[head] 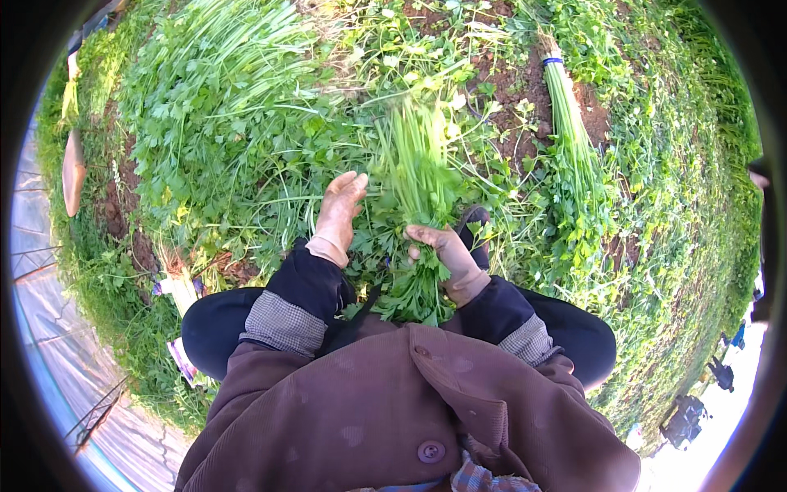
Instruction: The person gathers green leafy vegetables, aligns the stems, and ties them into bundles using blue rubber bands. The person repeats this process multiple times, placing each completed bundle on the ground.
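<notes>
My right hand (450, 258), in a pale glove, grips the leafy part of a bunch of parsley-like green stalks (418, 160). The stalks point away from me and their ends are blurred; leaves hang below the hand towards my lap. Apart from the bunch, just to its left, my left hand (337, 212) is raised, also gloved and holding nothing. Beyond it spreads a large heap of the same cut greens (209, 92). To the right lies a long bunch (569, 117) with a blue band (552, 61) near its root end.
Close to my left knee (215, 326) is another bunch (179, 286), roots showing. My shoe (474, 224) stands behind the right hand. Loose leaves and stems cover reddish soil (513, 111). Plastic sheeting (55, 320) runs along the left rim. Small distant figures (720, 374) appear at lower right.
</notes>
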`<state>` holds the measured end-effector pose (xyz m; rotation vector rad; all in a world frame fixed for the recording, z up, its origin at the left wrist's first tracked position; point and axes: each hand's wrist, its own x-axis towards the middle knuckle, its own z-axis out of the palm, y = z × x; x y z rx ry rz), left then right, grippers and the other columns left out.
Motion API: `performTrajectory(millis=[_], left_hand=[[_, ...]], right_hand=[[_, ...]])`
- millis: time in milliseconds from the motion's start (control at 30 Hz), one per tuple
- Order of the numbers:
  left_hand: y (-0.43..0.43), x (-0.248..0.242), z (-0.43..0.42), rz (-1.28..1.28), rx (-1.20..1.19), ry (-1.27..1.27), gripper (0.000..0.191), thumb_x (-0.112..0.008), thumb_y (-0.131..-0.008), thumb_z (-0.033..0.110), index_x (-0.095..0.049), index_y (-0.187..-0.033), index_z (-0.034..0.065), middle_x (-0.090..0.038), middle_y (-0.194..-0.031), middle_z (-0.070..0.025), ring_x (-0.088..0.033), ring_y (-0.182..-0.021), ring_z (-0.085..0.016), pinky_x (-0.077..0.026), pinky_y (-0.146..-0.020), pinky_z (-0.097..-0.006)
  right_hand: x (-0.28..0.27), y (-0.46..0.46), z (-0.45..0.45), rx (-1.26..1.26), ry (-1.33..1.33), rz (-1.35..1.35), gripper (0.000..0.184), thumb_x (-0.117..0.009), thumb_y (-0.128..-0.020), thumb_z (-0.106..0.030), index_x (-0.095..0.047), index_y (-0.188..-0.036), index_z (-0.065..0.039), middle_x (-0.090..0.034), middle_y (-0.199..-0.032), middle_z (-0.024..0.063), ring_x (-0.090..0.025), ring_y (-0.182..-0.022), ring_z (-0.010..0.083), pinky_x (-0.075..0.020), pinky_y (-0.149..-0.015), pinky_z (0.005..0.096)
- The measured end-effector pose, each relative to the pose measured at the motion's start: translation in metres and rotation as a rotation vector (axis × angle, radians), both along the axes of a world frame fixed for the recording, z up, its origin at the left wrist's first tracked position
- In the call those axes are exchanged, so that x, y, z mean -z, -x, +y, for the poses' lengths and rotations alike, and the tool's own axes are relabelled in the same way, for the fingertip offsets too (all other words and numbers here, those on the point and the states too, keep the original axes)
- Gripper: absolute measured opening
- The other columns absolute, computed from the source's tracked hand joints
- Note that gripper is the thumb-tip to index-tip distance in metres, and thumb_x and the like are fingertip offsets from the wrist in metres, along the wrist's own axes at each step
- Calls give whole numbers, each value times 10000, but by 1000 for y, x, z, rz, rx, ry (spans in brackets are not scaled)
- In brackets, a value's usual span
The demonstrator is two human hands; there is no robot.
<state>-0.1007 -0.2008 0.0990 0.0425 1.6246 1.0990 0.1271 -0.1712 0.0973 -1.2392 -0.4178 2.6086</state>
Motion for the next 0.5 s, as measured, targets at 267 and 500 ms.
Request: performTrajectory(millis=[267, 500], left_hand=[[-23, 49, -6, -99, 86, 74, 467, -603, -989, 345, -518, -1334, 43, -633, -1234, -131, -610, -1104, -255, -453, -999, -434], [-56, 52, 7, -442, 152, -12, 799, -456, -978, 631, -380, -1463, 1, -521, -1391, -213, -530, -1253, -291, -403, -1069, -439]], right_hand=[[-12, 7, 23, -13, 94, -14, 192, -630, -953, -167, -637, -1083, -26, -619, -782, 17, -600, -647, 135, -534, -638, 300], [-30, -1, 46, -82, 194, -188, 234, -649, -963, -253, -636, -1050, -36, -578, -672, 29, -587, -605, 139, -506, -595, 268]])
